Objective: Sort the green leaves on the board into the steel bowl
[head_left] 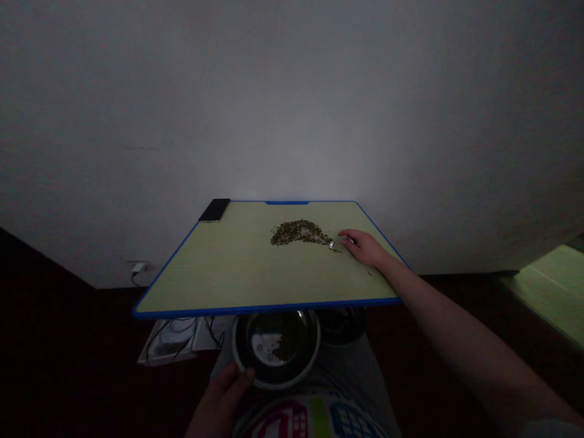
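A person's right grip (360, 246), loosely open, rests on a blue-edged green board (205, 274), fingertips just beside a heap of small green seeds (298, 232). The left grip (225, 395) clasps the rim of a steel bowl (274, 347), which sits below the board's near edge with some seeds inside. A black phone (214, 210) lies at the far corner.

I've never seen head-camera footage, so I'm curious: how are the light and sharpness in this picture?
In the head view, light pools on the wall, the floor sinks nearly black, and the metal bowl and left hand sit in dim shade, losing detail.
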Demonstrator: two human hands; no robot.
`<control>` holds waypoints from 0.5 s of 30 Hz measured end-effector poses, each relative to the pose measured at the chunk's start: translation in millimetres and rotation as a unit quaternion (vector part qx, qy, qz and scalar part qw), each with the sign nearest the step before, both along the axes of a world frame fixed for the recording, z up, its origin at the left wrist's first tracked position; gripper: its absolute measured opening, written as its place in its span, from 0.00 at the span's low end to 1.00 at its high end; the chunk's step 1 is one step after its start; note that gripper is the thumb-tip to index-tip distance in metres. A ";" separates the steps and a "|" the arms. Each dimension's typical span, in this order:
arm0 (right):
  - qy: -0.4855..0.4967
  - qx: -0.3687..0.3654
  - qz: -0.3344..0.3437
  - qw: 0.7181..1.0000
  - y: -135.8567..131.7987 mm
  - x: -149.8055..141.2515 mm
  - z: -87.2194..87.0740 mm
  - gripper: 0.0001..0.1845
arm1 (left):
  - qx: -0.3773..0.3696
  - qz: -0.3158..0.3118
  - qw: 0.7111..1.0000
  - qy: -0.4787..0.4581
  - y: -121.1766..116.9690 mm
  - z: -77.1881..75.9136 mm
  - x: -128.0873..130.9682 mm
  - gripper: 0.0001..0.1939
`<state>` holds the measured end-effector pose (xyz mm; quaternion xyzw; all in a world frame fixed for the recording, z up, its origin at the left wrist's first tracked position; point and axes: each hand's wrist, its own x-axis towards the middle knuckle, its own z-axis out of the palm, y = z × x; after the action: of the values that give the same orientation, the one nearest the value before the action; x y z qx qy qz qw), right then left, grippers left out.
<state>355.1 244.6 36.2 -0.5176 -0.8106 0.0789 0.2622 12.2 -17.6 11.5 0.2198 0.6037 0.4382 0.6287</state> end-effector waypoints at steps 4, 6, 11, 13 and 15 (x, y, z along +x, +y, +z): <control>0.002 0.005 -0.014 1.000 -3.8 -4.7 0.4 0.18 | -0.003 0.001 0.999 -0.052 -1.7 -9.5 -3.9 0.11; 0.004 0.012 -0.018 1.000 -5.2 -6.8 0.3 0.18 | -0.011 0.015 0.999 -0.045 -2.4 -9.8 -3.5 0.12; -0.004 0.032 -0.027 0.999 -6.0 -8.4 -0.7 0.17 | -0.028 0.023 0.998 -0.059 -2.2 -2.0 -0.4 0.11; -0.008 0.035 -0.035 0.999 -5.6 -7.8 -1.1 0.18 | -0.022 0.012 0.998 -0.064 -1.9 0.3 -0.6 0.09; -0.010 0.035 -0.042 0.998 -5.4 -7.3 -1.4 0.18 | -0.022 0.006 0.999 -0.035 -1.6 0.7 -1.3 0.09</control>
<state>347.8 239.2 34.8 -0.5425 -0.7931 0.0338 0.2750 10.9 -19.2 12.1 0.1865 0.5924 0.4362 0.6512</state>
